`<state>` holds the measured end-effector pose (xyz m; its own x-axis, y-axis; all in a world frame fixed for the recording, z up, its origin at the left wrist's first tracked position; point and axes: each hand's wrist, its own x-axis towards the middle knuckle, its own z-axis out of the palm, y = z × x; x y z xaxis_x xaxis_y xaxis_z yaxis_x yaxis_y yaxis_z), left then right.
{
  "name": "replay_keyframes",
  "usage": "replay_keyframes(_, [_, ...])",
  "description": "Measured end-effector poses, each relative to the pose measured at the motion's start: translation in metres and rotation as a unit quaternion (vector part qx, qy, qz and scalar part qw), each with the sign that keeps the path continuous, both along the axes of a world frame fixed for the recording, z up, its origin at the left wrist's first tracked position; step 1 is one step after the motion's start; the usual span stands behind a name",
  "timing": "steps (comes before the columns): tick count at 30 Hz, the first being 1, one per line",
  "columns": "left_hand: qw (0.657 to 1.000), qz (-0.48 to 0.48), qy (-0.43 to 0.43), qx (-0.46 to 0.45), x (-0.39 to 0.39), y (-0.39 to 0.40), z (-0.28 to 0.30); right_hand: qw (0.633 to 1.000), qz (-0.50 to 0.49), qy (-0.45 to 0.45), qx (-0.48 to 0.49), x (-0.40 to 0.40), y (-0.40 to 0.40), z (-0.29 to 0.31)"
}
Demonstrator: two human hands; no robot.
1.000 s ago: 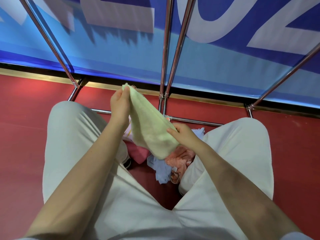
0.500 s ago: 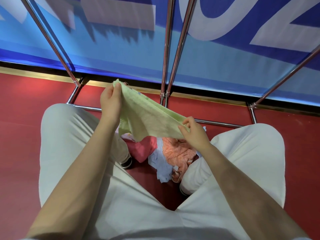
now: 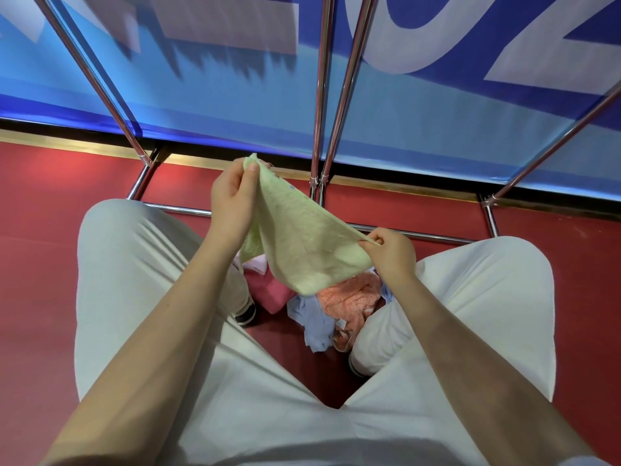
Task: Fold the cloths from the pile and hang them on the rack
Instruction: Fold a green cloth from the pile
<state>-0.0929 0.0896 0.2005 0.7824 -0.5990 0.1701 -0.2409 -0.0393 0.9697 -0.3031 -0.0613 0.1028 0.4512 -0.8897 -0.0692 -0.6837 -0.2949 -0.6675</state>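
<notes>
A pale green cloth (image 3: 299,247) is stretched in the air between my hands, above my knees. My left hand (image 3: 233,203) pinches its upper corner, thumb on top. My right hand (image 3: 391,253) pinches the opposite corner, lower and to the right. The cloth sags into a point below. Under it, on the red floor between my feet, lies the pile of cloths (image 3: 336,301): an orange one, a light blue one and a pink one, partly hidden by the green cloth. The metal rack (image 3: 321,105) rises just beyond, with slanted chrome bars and a low crossbar.
My legs in white trousers (image 3: 141,280) flank the pile on both sides. A blue banner wall (image 3: 235,95) stands right behind the rack. Red floor (image 3: 40,230) spreads to the left and right.
My right hand has moved outward to the right and taken the far corner, so the cloth that hung bunched from my left hand is now spread between both hands.
</notes>
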Motion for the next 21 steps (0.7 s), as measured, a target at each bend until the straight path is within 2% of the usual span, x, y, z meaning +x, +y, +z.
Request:
replay_keyframes(5, [1.0,0.02,0.006,-0.009,0.005,0.002,0.001,0.997,0.016,0.05,-0.064,0.001,-0.003,-0.001])
replay_keyframes(10, [0.998,0.042,0.02,-0.031,0.01,0.003,0.0,0.996,0.025,0.033,0.075,-0.002,-0.003,0.0])
replay_keyframes(13, [0.995,0.084,0.029,-0.035,0.017,0.004,-0.004,0.988,0.022,-0.05,0.145,-0.001,-0.004,0.006])
replay_keyframes(16, [0.984,0.151,0.075,-0.05,0.026,0.006,-0.008,0.967,0.0,-0.165,0.194,-0.001,-0.008,0.017])
replay_keyframes(19, [0.977,0.191,0.086,-0.046,0.031,0.007,-0.013,0.904,-0.054,-0.325,0.273,-0.003,-0.014,0.031])
replay_keyframes(21, [0.979,0.184,0.076,-0.041,0.033,0.007,-0.019,0.87,-0.083,-0.385,0.297,-0.004,-0.019,0.04])
